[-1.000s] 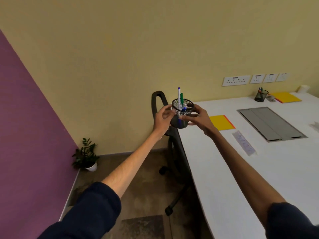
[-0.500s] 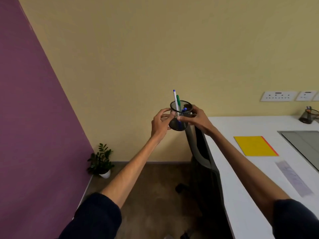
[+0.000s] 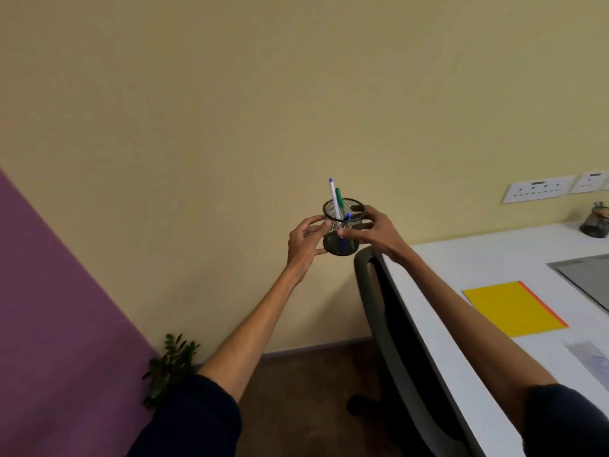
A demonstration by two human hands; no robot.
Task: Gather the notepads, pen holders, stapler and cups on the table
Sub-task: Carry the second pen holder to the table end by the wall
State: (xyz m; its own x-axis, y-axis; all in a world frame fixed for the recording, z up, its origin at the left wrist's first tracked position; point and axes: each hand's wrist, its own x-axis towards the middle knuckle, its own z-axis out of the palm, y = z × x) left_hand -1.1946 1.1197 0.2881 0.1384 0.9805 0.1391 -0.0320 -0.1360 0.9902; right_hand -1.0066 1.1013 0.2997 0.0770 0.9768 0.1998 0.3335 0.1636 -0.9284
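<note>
A black mesh pen holder (image 3: 342,240) with a white, a green and a blue pen hangs in the air left of the table's end. My left hand (image 3: 304,242) grips its left side and my right hand (image 3: 375,230) grips its right side and rim. A yellow notepad (image 3: 514,306) with an orange edge lies flat on the white table (image 3: 461,351). A second black pen holder (image 3: 594,222) stands at the far right by the wall.
A dark office chair (image 3: 389,311) stands against the table's left edge, just below the held holder. A potted plant (image 3: 168,364) sits on the floor by the purple wall. A grey panel (image 3: 586,275) and a pale printed strip (image 3: 590,357) lie on the table.
The view has swung left and up, away from the table. Both hands have kept hold of the pen holder, which now sits off the table's end over the chair.
</note>
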